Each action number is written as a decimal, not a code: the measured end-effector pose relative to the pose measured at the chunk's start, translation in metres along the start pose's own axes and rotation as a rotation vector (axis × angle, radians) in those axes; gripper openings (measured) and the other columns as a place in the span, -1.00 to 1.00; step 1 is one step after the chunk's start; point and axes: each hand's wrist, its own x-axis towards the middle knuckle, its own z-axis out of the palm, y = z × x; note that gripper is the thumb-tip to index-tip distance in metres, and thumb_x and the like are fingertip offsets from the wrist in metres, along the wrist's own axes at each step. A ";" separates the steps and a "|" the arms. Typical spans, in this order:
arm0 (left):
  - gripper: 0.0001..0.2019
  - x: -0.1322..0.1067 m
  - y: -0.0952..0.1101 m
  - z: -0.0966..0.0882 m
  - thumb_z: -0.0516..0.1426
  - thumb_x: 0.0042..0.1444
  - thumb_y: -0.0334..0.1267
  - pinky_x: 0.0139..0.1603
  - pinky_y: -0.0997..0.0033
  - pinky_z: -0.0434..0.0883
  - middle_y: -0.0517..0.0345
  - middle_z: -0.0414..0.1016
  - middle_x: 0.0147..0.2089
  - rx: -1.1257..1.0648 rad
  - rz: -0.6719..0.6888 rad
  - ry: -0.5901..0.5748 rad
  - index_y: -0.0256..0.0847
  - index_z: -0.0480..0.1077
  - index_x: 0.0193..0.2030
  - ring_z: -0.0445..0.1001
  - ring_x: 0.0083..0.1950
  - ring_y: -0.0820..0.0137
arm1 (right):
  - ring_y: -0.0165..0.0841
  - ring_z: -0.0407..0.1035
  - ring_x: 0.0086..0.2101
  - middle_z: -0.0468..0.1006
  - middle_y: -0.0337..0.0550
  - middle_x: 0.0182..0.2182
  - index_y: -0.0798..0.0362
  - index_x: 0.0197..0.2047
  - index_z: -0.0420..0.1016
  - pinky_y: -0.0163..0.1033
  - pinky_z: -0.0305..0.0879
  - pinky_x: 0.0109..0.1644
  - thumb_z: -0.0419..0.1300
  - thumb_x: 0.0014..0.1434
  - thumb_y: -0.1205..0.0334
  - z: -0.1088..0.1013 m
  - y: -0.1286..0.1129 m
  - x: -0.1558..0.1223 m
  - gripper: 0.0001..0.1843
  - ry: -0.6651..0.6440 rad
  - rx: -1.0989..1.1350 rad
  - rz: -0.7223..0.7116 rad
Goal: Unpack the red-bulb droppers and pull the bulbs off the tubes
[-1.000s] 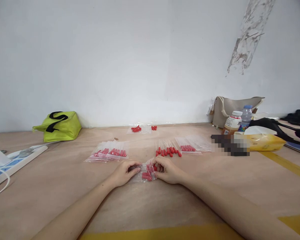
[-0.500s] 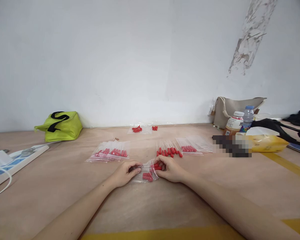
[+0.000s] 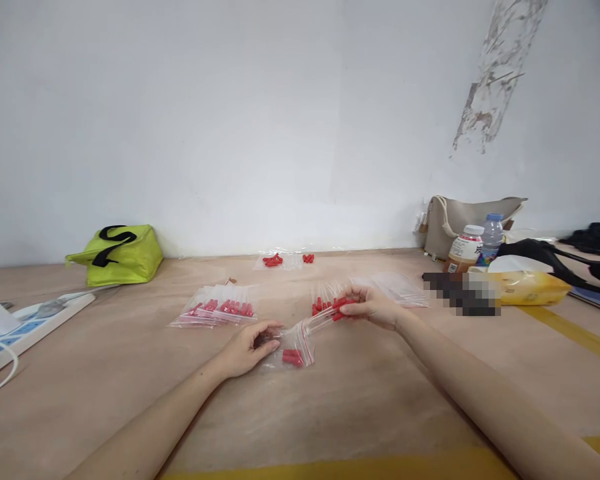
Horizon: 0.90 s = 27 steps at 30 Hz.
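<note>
My left hand (image 3: 250, 348) rests on the table with thumb and fingers closed at the left side of a clear zip bag (image 3: 274, 360). Red rubber bulbs (image 3: 293, 358) lie in that bag. Over to the right, my right hand (image 3: 373, 307) pinches several droppers (image 3: 337, 307) by their red bulbs. Their thin clear stems slant down to the bag's red-striped mouth; whether the tips are inside I cannot tell. Beyond the right hand, loose red-bulbed droppers (image 3: 319, 305) lie partly covered by it. Filled zip bags (image 3: 237, 308) overlap left of centre.
More clear bags (image 3: 400, 288) lie right of my right hand. Red pieces in a bag (image 3: 273, 260) sit by the wall. A lime-green bag (image 3: 125, 257) and a white power strip (image 3: 40, 327) stand left; bottles (image 3: 465, 250) and a yellow tissue pack (image 3: 535, 290) stand right.
My right hand has moved right and away from me with the droppers, uncovering the zip bag's mouth. The left hand has stayed almost in place.
</note>
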 end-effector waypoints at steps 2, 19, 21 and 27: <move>-0.66 -0.001 0.001 -0.003 0.05 0.09 -0.12 -0.13 0.39 0.33 0.10 0.46 -0.11 0.009 -0.004 -0.032 -0.16 0.32 -0.01 0.41 -0.15 0.35 | -0.43 0.43 -0.45 0.53 -0.19 -0.45 0.11 -0.34 0.35 -0.35 0.31 -0.40 0.34 -0.22 0.23 -0.013 -0.007 -0.001 -0.65 0.061 0.030 0.012; -0.78 0.107 0.000 0.020 0.04 0.12 -0.26 -0.37 0.45 0.36 0.18 0.36 -0.53 -0.426 -0.500 0.194 -0.35 0.37 -0.44 0.36 -0.53 0.52 | -0.35 0.31 -0.21 0.45 -0.08 -0.27 0.05 -0.13 0.40 -0.28 0.19 -0.13 0.02 0.03 0.48 0.053 0.014 0.069 -0.66 0.249 -1.236 -0.566; -0.80 0.118 -0.003 0.025 0.02 0.15 -0.27 -0.40 0.47 0.38 0.19 0.36 -0.50 -0.469 -0.543 0.164 -0.37 0.35 -0.38 0.37 -0.52 0.54 | -0.37 0.30 -0.22 0.43 -0.10 -0.25 0.00 -0.07 0.39 -0.31 0.18 -0.14 0.02 0.07 0.45 0.058 0.016 0.069 -0.64 0.190 -1.261 -0.567; -0.80 0.128 -0.010 0.031 0.05 0.15 -0.23 -0.46 0.51 0.36 0.22 0.39 -0.46 -0.486 -0.537 0.116 -0.36 0.35 -0.36 0.36 -0.50 0.56 | -0.39 0.32 -0.29 0.43 -0.14 -0.25 -0.04 0.01 0.34 -0.32 0.19 -0.20 0.15 -0.05 0.41 0.050 0.013 0.062 -0.50 -0.008 -1.157 -0.523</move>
